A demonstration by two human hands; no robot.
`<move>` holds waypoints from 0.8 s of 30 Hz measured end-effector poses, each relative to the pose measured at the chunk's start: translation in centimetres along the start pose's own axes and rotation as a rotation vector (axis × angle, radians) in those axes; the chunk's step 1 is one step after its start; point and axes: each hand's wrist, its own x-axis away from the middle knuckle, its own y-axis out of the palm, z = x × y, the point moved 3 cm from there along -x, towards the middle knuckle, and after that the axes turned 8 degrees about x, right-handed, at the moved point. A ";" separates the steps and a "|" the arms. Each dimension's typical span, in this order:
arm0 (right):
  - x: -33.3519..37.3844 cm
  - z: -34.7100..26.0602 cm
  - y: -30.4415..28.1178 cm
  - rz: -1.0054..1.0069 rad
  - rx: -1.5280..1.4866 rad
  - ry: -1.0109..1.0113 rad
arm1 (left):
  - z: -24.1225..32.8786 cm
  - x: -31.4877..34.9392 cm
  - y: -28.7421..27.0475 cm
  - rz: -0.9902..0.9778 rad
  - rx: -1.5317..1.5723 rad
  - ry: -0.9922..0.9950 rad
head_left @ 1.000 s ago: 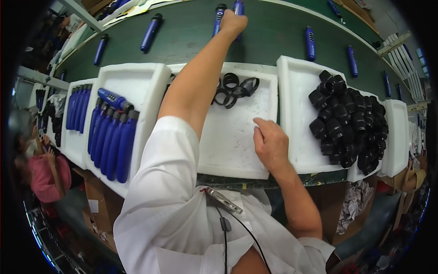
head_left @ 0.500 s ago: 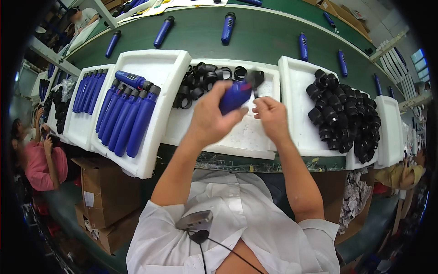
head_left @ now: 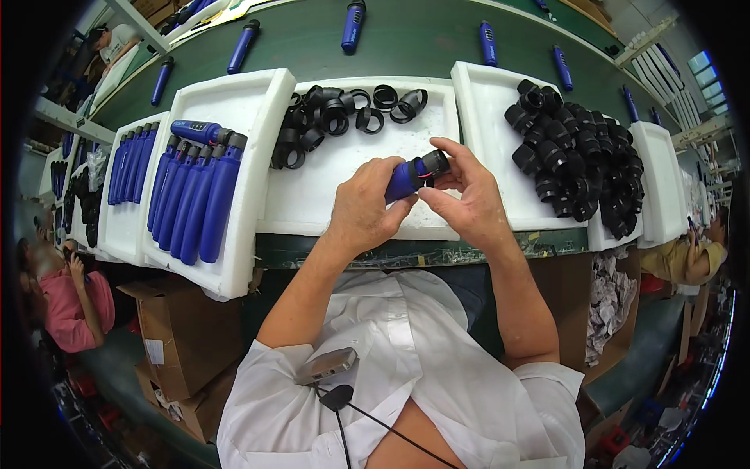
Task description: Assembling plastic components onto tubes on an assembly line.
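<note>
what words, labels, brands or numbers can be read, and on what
Some blue tubes on the green table: pale markings, too small to read.
Blue tube atop others in foam tray: likewise.
White label on cardboard box: blurred, unreadable.
Held blue tube, left hand: no lettering shows.

The held handle [head_left: 400,184] is blue — its top [head_left: 436,162] black (one streak [head_left: 426,176] red).

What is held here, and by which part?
The left hand holds a blue-and-black handheld device by its blue body; the right hand is at its black end, its grip unclear.
</note>
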 end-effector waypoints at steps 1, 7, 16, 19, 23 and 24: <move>0.0 0.2 0.0 -0.022 0.058 0.036 | 0.0 0.0 0.2 -0.001 -0.004 0.017; 0.0 0.8 -0.2 -0.194 0.056 0.141 | 0.5 0.3 1.7 0.041 -0.074 0.124; 5.3 4.5 -10.8 0.700 0.233 0.268 | -0.2 0.0 1.0 0.093 0.209 0.024; 8.2 6.8 -16.2 0.840 0.770 0.516 | -0.3 -0.1 0.4 0.106 0.236 0.000; 8.8 7.3 -19.2 0.715 1.165 0.373 | 0.1 -0.4 0.3 0.037 0.205 -0.025; 8.3 7.3 -19.7 0.638 1.198 0.395 | 0.4 -0.5 0.3 0.036 0.196 -0.003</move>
